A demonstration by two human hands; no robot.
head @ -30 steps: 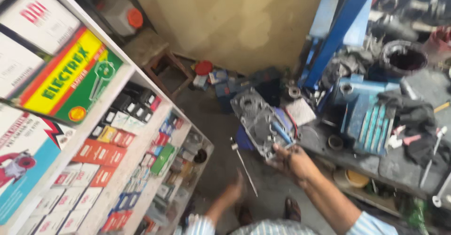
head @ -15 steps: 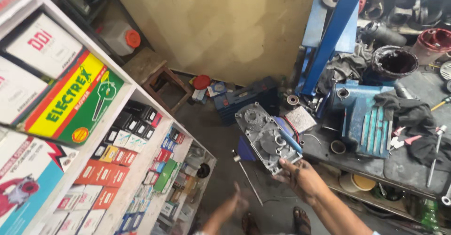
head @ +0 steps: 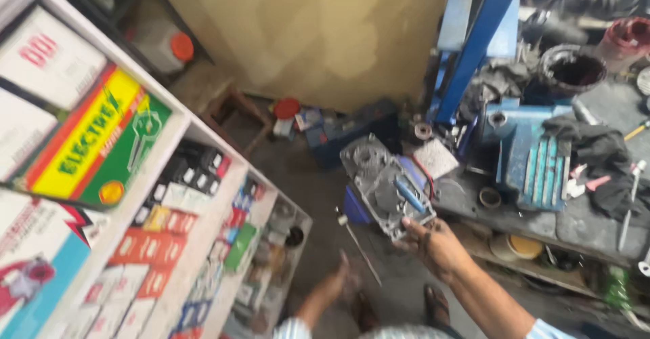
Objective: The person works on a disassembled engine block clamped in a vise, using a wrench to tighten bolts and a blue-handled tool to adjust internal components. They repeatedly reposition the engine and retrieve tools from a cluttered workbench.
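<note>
Grey metal casing (head: 383,186) held up by right hand (head: 437,247), left hand (head: 345,281) apart.

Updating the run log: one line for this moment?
right hand: holds grey metal casing | left hand: by thin rod, blurred

We see soft, even daylight with no hard shadows, brightest on the pale wall (head: 325,34) and the white shelf (head: 203,176), while the workbench (head: 596,224) at right and the floor beneath it sit dimmer. The whole frame is smeared by motion blur: our left hand (head: 345,281) is the blurriest thing, and the right hand (head: 437,244) with its grey metal casing (head: 382,183) is only a little sharper. Straight lines bend toward the corners, and the boxes (head: 88,142) at the left edge look stretched.
</note>
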